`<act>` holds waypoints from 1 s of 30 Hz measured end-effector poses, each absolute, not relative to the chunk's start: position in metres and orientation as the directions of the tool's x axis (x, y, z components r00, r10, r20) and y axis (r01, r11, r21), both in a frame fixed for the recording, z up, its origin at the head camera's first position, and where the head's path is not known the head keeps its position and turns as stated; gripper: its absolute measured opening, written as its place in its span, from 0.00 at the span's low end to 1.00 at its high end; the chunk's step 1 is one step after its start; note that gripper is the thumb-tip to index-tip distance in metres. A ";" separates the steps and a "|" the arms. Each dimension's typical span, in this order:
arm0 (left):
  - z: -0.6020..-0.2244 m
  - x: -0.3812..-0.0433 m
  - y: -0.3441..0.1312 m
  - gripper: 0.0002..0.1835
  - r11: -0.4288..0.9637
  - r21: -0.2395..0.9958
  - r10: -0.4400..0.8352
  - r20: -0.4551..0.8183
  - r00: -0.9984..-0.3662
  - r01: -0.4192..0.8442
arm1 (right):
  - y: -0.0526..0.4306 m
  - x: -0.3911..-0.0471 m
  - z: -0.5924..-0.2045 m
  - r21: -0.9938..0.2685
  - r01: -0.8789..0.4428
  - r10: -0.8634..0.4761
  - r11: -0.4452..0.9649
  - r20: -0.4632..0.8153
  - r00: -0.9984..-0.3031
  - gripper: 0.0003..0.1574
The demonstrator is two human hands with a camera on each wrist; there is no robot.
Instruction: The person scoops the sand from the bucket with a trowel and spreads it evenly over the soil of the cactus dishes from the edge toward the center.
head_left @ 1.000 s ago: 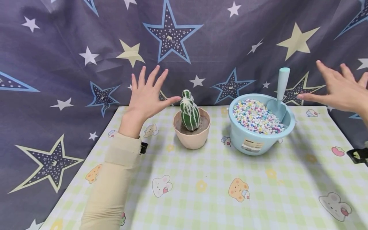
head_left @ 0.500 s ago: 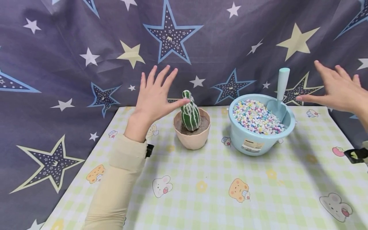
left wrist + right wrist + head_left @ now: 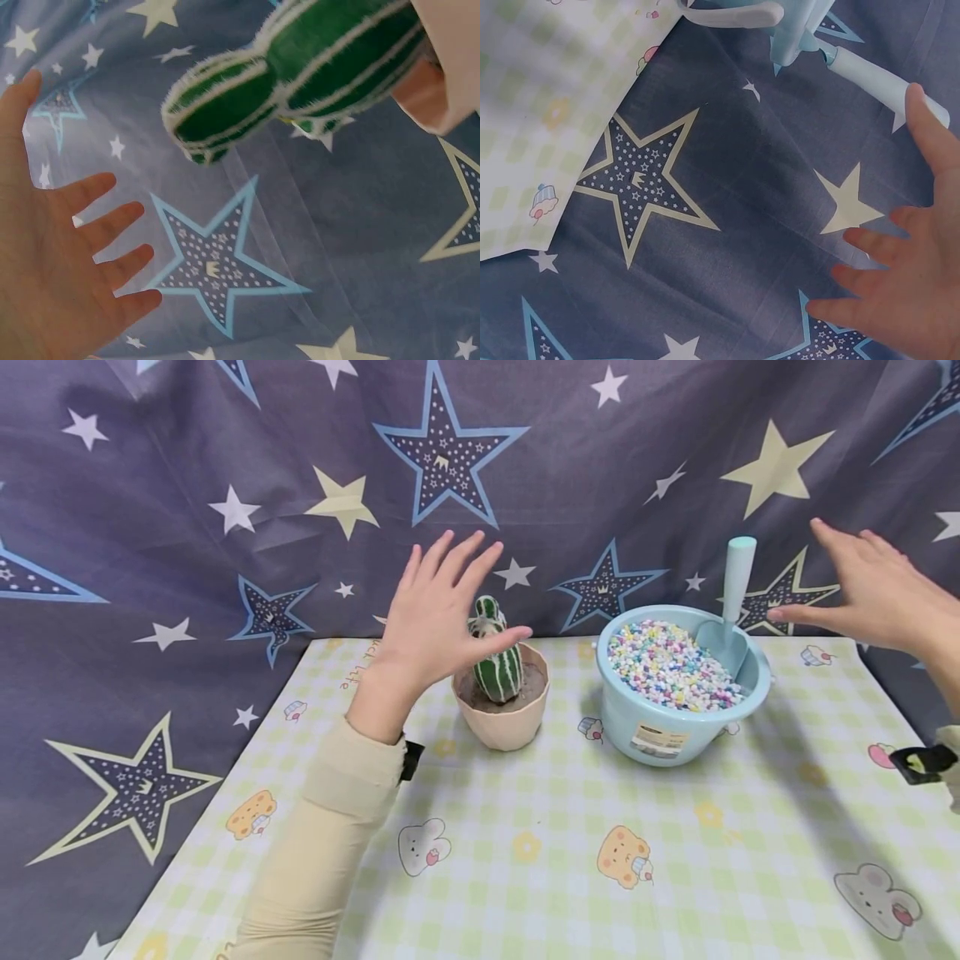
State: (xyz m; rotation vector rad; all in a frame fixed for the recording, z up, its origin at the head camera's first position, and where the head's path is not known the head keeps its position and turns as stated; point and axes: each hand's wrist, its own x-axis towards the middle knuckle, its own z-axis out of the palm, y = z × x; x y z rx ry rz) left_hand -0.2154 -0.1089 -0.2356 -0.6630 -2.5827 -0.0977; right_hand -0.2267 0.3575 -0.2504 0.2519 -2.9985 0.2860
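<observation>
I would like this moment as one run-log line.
left hand: empty, near potted cactus; right hand: empty, near scoop; scoop: in blue bucket of coloured granules

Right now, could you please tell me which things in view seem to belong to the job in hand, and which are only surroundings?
Probably the job:
cactus in its pot, near the left fingers
blue bucket of small coloured pieces
scoop stuck in them, near the right fingers

Probably only surroundings:
checked tablecloth
starry cloth behind
</observation>
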 end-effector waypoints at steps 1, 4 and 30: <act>-0.235 -0.214 -0.107 0.52 0.876 -0.046 0.444 0.468 -0.764 0.481 | 0.357 -0.227 -0.250 -0.170 -0.177 -0.154 0.969 0.140 -0.978 0.74; -0.235 -0.211 -0.100 0.52 0.863 -0.038 0.455 0.489 -0.744 0.504 | 0.357 -0.229 -0.250 -0.168 -0.195 -0.167 0.966 0.163 -0.972 0.72; -0.269 -0.197 -0.029 0.44 0.641 0.323 0.500 0.513 -0.698 0.696 | 0.321 -0.236 -0.253 -0.295 -0.149 -0.082 0.944 0.228 -0.970 0.61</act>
